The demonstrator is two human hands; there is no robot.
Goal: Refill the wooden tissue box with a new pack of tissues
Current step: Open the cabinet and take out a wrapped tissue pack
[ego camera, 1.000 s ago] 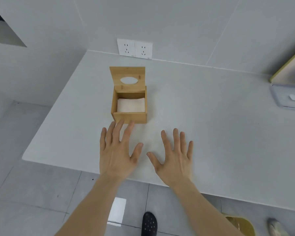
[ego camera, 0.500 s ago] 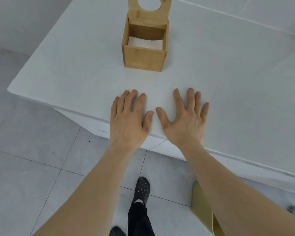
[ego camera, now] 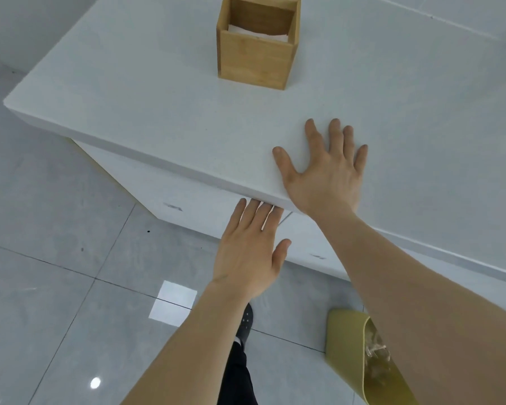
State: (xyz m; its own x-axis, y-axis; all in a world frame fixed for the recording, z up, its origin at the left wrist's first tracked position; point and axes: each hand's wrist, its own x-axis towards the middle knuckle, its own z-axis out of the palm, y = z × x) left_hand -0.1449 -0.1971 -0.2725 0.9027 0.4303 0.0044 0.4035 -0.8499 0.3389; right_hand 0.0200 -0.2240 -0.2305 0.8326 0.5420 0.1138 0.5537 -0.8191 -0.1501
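Below the desk (ego camera: 158, 92) edge, the spread, empty left hand (ego camera: 247, 252) should hook the drawer (ego camera: 193, 200) squarely while the flat, spread right hand (ego camera: 326, 173) steadies.

Left hand (ego camera: 247, 252) is now off the counter (ego camera: 164, 112), fingers at its front edge; earlier it lay flat beside the right hand (ego camera: 324, 173).
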